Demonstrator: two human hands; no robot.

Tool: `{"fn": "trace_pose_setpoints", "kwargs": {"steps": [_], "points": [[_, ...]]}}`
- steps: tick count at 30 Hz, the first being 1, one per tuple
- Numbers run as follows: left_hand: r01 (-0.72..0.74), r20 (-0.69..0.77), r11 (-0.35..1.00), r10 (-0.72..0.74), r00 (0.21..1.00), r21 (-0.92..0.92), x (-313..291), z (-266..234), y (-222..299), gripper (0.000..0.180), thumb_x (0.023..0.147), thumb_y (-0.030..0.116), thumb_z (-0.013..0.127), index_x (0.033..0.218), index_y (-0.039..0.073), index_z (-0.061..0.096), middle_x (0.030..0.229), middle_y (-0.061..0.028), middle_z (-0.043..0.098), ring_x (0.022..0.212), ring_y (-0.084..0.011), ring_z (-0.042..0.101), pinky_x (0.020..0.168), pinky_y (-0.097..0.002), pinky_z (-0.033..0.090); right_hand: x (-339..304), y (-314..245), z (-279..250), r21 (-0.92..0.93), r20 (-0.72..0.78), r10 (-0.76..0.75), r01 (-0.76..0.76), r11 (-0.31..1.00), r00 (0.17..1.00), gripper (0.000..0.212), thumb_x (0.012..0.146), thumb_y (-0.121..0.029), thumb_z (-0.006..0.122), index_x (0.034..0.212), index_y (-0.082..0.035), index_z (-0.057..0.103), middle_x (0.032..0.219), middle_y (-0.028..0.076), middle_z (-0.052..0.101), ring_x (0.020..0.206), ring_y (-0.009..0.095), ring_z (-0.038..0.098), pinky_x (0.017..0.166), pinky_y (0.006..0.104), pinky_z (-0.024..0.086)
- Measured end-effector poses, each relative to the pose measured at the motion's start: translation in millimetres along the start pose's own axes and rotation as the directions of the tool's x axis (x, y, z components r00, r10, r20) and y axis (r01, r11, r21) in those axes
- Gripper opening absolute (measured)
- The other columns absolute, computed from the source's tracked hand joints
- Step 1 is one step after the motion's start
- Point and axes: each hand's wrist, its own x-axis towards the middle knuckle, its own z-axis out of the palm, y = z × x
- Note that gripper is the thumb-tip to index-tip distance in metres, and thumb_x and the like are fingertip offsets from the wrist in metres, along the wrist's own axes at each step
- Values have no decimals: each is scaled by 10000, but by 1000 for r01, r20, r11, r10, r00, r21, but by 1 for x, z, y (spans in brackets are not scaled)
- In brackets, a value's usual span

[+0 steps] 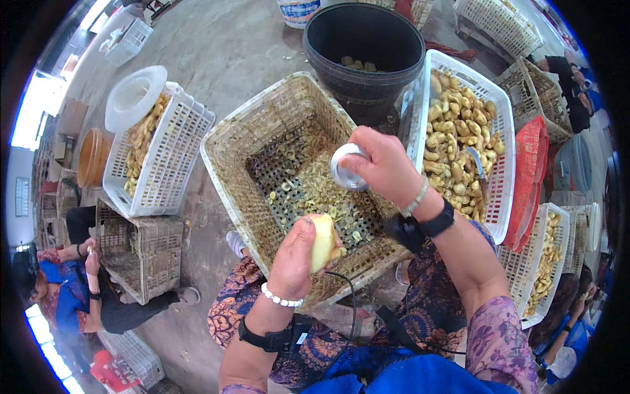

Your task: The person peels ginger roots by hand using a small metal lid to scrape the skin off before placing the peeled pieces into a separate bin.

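My left hand (293, 258) is closed round a pale yellow vegetable piece (323, 244), smooth on its face and knobbly at the lower end. Above and right of it, my right hand (387, 164) grips a round silvery ring-like thing (338, 164) by its edge, apart from the vegetable. Both hands are over a dirty, pale perforated plastic crate (230, 148), tilted before my knees. Pale scraps and small cut rings (321, 190) lie on its floor. At the right, a white crate (502, 118) holds many yellow-brown vegetable pieces (459, 125), with a grey-bladed knife (478, 163) among them.
Beyond my crate stands a black tub (364, 39) with some pieces inside. A white crate (157, 151) with a translucent lid (136, 97) is at the left. A red sack (529, 171) lies by the right crate. A co-worker (65, 289) sits at the left.
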Motion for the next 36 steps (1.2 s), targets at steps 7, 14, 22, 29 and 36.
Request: {"fn": "trace_pose_setpoints", "kwargs": {"steps": [7,14,22,29,36], "points": [[10,28,1000,-10,1000,24,3,4,3,472,966,498,391,1127,71,512,852,-66,603,668,-134,563,486,-221,414,2,22,4,-155,-70,26,-37,987,997,221,806,-209,659,814,-9,564,722,202,600,703,372,621,573,386,475],[34,-48,986,-42,998,-165,7,0,6,486,987,484,339,1109,52,523,853,-51,558,594,-141,517,441,-233,383,-23,-9,10,170,102,6,-24,985,995,191,801,-149,692,846,-10,569,696,120,579,613,186,576,573,293,460],[-130,-328,971,58,943,-202,24,2,-6,397,1000,419,347,1063,89,559,889,-44,619,714,-139,585,527,-279,468,-47,-20,38,77,222,-317,308,948,922,259,801,-281,679,791,-79,516,604,139,548,567,349,585,490,405,450],[-77,-166,990,57,985,-119,20,-1,-8,399,982,440,398,1049,78,554,845,-48,615,629,-141,560,477,-253,417,-17,8,12,-185,-99,-118,98,978,988,249,812,-199,687,759,-28,514,635,156,539,576,311,583,505,351,445],[-6,-148,998,-4,989,-70,17,1,-7,413,989,436,372,1043,63,542,813,-65,605,585,-144,542,488,-251,421,-34,-18,19,102,311,-235,213,972,921,254,809,-231,694,827,-27,543,683,139,533,623,311,585,562,341,454]]}}
